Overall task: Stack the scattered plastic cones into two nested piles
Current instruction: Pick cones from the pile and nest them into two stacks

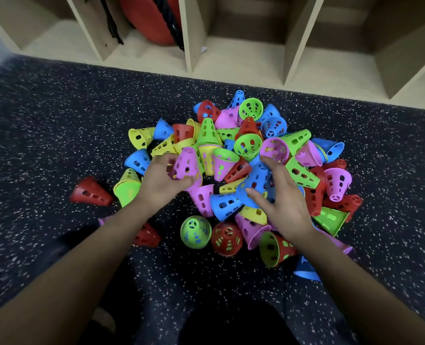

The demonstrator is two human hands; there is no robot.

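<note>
left forearm [101, 245] covers part of a red cone [148, 237]; top edge crops a red ball [149, 21].

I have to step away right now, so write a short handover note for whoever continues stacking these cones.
Left hand grips a pink cone at the heap's left side.
Right hand holds a blue cone near the middle.
Cone heap lies jumbled on the speckled floor; one red cone lies apart at left.
Done: no pile built yet, only a few chance nestings.
Left: stack everything into two nested piles.
</note>
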